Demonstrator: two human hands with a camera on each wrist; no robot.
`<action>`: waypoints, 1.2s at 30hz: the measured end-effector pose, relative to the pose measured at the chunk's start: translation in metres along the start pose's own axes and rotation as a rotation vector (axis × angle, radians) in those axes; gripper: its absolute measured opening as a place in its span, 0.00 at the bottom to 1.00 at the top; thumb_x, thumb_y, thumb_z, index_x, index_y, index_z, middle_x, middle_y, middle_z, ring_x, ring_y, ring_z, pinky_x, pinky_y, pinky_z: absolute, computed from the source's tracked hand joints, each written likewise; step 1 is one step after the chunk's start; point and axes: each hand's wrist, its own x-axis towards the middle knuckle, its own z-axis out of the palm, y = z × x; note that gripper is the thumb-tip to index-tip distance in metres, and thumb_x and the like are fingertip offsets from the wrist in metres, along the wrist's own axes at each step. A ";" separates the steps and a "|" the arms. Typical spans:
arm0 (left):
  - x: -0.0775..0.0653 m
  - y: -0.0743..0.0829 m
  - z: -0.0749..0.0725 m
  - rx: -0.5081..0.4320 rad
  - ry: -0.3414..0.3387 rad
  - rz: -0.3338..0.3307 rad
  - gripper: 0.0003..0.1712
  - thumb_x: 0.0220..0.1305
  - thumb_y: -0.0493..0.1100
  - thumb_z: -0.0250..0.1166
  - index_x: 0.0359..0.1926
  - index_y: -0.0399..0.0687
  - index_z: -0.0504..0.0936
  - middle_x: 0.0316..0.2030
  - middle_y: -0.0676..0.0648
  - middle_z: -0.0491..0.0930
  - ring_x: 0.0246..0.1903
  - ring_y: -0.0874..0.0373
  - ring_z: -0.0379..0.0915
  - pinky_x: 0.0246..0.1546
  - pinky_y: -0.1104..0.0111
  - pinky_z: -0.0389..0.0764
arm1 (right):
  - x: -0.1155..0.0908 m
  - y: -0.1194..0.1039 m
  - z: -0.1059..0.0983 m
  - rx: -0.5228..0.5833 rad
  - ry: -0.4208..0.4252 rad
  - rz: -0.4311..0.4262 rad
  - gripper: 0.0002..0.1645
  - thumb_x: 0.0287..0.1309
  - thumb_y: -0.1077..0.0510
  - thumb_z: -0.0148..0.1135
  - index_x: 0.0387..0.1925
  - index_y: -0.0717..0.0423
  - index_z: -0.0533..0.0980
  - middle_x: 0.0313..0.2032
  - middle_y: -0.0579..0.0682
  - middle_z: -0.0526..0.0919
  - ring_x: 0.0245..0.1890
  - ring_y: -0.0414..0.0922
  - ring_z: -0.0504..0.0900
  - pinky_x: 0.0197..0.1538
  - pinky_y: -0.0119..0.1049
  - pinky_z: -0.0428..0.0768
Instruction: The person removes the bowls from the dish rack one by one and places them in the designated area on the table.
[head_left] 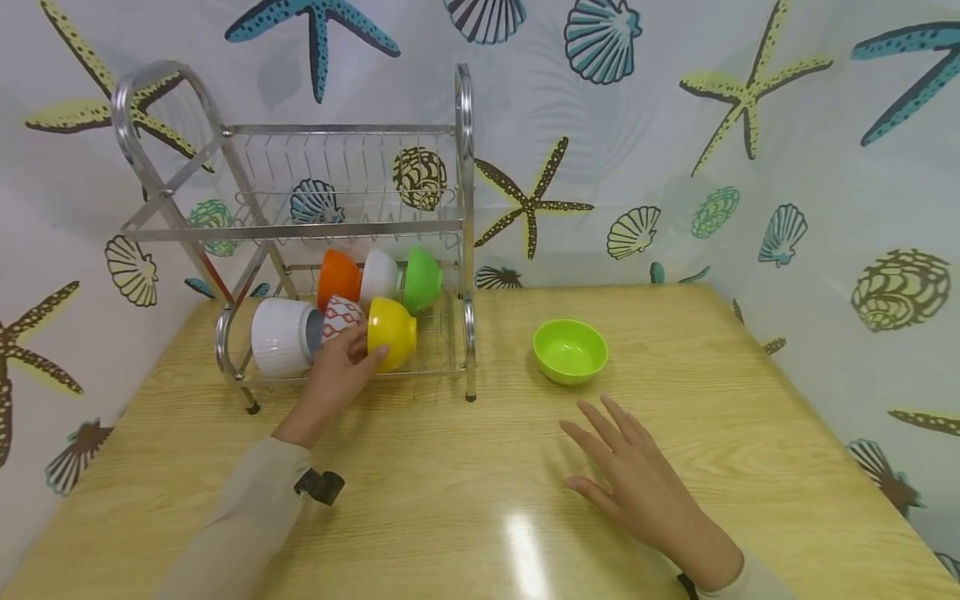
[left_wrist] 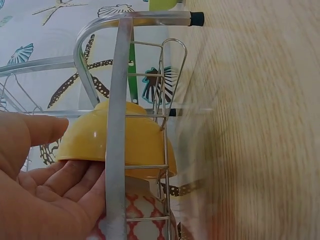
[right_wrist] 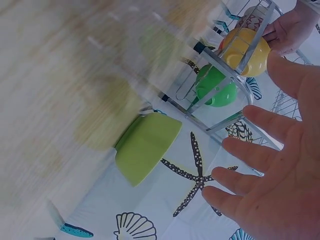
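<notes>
My left hand (head_left: 341, 375) is at the lower rack shelf, holding a yellow bowl (head_left: 392, 335) by its rim. In the left wrist view, the fingers (left_wrist: 75, 182) go under the bowl's rim and the thumb lies along its outer side. The bowl is tipped on its side, its base facing right. Beside it, partly behind my fingers, sits a red-and-white patterned bowl (head_left: 342, 317). My right hand (head_left: 637, 475) hovers over the table with spread fingers, holding nothing. A lime-green bowl (head_left: 571, 353) stands upright on the table, beyond that hand's fingertips.
The two-tier metal dish rack (head_left: 470, 275) stands at the back left. Its lower shelf also bears a white ribbed bowl (head_left: 281, 337), an orange bowl (head_left: 337, 277), a white bowl (head_left: 380, 277) and a green bowl (head_left: 422, 281). Behind the wooden table (head_left: 450, 483) hangs a seashell-patterned cloth (head_left: 660, 150).
</notes>
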 end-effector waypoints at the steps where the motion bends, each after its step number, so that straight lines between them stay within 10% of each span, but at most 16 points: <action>1: 0.000 0.000 0.000 0.003 0.002 -0.011 0.35 0.70 0.49 0.57 0.70 0.37 0.59 0.63 0.36 0.70 0.62 0.45 0.67 0.61 0.56 0.72 | 0.000 0.000 0.000 0.001 0.005 -0.003 0.40 0.51 0.45 0.70 0.64 0.51 0.69 0.66 0.61 0.66 0.67 0.65 0.59 0.63 0.62 0.63; 36: 0.004 -0.006 0.012 -0.025 0.146 0.005 0.19 0.71 0.42 0.56 0.55 0.34 0.75 0.51 0.35 0.79 0.49 0.48 0.76 0.50 0.59 0.79 | -0.004 0.002 0.001 0.007 0.020 -0.010 0.49 0.52 0.46 0.69 0.71 0.55 0.58 0.69 0.61 0.61 0.67 0.64 0.60 0.64 0.60 0.65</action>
